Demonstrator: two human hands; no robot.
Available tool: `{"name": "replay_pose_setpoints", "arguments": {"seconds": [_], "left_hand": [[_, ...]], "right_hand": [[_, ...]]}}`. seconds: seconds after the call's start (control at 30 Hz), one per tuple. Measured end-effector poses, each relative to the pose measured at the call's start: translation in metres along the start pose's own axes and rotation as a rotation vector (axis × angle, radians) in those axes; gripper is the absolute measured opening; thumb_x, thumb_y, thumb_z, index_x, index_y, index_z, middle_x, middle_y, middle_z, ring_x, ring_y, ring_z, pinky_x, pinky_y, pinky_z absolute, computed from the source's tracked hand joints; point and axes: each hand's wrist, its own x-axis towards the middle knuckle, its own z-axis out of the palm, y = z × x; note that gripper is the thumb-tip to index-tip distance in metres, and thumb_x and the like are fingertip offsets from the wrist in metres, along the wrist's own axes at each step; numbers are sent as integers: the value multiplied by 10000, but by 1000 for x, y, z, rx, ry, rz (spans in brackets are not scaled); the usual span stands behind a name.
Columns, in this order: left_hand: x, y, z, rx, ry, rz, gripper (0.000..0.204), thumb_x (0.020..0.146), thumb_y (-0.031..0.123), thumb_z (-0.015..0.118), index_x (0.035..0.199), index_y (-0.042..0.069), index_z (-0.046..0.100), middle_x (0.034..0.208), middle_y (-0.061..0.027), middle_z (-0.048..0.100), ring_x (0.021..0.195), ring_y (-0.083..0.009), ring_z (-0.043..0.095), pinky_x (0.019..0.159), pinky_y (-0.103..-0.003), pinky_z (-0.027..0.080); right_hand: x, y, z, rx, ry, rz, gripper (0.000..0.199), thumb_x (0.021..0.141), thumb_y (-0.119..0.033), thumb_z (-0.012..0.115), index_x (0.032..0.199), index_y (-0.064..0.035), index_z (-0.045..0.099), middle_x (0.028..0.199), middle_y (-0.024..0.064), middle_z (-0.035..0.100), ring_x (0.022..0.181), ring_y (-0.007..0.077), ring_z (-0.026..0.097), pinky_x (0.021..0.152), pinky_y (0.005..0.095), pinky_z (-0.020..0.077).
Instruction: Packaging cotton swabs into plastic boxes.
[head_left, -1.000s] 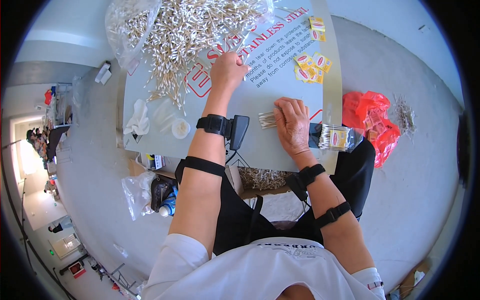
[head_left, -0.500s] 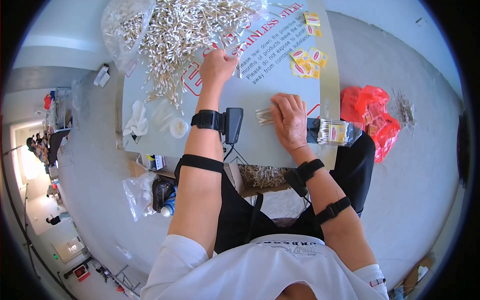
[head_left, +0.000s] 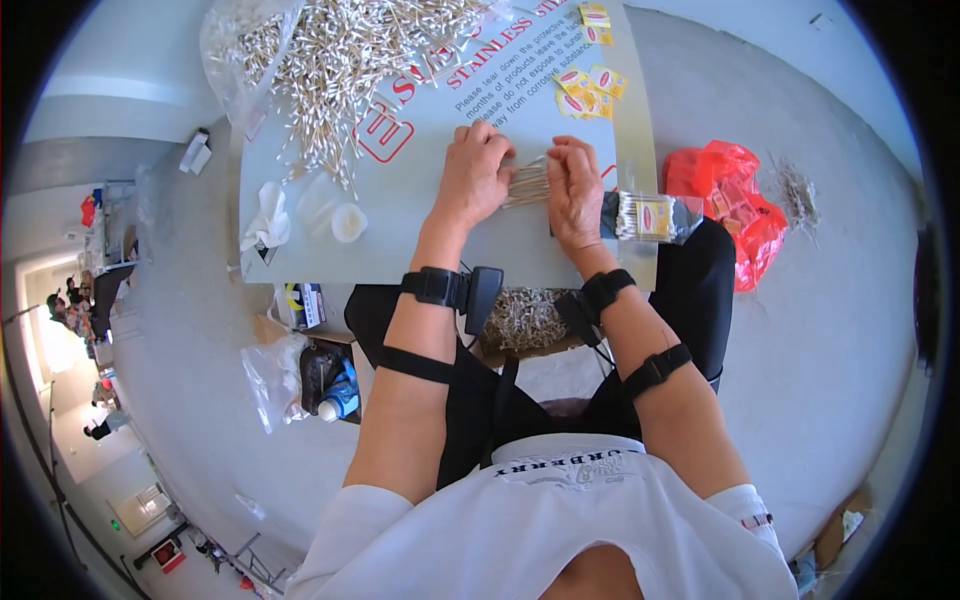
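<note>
A small bundle of cotton swabs [head_left: 528, 184] lies between my two hands, low over the table [head_left: 400, 258]. My left hand [head_left: 473, 172] is closed at the bundle's left end, fingers curled. At its right end my right hand [head_left: 576, 190] is closed around the swabs. How far the fingertips wrap round the sticks is partly hidden. Just right of my right hand, a clear bag of swabs [head_left: 634, 216] with a yellow card in it lies at the table's right edge. A large loose pile of cotton swabs [head_left: 330, 90] spreads over the far left.
Several yellow cards [head_left: 597, 93] lie at the far right of the table. A white round container [head_left: 348, 223] and a crumpled white glove or tissue [head_left: 268, 215] sit at the left. Beyond the right edge is a red plastic bag [head_left: 745, 225]; below the table, a box of swabs [head_left: 527, 320].
My left hand has come back from the swab pile, nearer and to the right, to the bundle at my right hand. The whole view has shifted slightly.
</note>
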Motion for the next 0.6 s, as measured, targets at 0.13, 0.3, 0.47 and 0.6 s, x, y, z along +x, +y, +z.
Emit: {"name": "replay_pose_setpoints", "arguments": {"seconds": [0.13, 0.3, 0.47, 0.6], "left_hand": [[-38, 32, 29, 98, 177, 22, 504, 793, 192, 721, 1250, 38, 573, 1363, -138, 491, 1299, -336, 425, 1063, -479, 354], [-74, 59, 45, 141, 1, -52, 746, 874, 367, 633, 1476, 39, 336, 1553, -177, 280, 1458, -309, 230, 1171, -534, 150], [-73, 53, 40, -10, 31, -80, 682, 939, 331, 566, 1476, 2, 303, 1553, -220, 242, 1454, -341, 220, 1177, -504, 153], [-70, 55, 46, -560, 388, -205, 594, 1037, 295, 401, 1496, -25, 201, 1554, -266, 189, 1453, -397, 179, 1179, -431, 166]], "right_hand": [[8, 11, -6, 157, 79, 137, 189, 946, -52, 523, 1101, 27, 597, 1171, 164, 615, 1073, 287, 588, 950, 340, 450], [-14, 9, -13, 420, -66, 295, 293, 1009, -119, 480, 1246, 32, 563, 1240, 120, 595, 1167, 198, 547, 1021, 312, 421], [-31, -5, -21, 453, 83, 373, 339, 1034, -153, 449, 1301, 36, 541, 1325, 127, 544, 1234, 193, 515, 1069, 316, 409], [-22, 1, -21, 438, 39, 294, 367, 1037, -177, 446, 1325, 41, 517, 1345, 136, 532, 1254, 197, 501, 1083, 322, 399]]}}
